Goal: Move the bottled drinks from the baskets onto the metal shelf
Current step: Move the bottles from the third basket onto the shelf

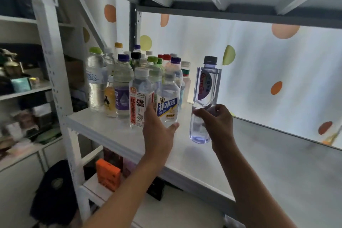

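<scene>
We've got both hands up at the metal shelf (118, 135) now. Our left hand (159, 131) is wrapped around the blue-and-yellow labelled bottle (168, 105), parking it at the front of the bottle cluster (129, 72) so the rows stay tight. Our right hand (218, 122) grips the tall dark-capped water bottle (204, 102), held tilted just above the board, probably headed for the free space beside the group. Baskets aren't in view, and the back-row labels are too blurry to read.

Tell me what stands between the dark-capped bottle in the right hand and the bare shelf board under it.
Nothing visible. The right hand holds the dark-capped bottle upright over bare shelf; the bottle cluster and the left hand on the blue-labelled bottle sit to its left.
</scene>
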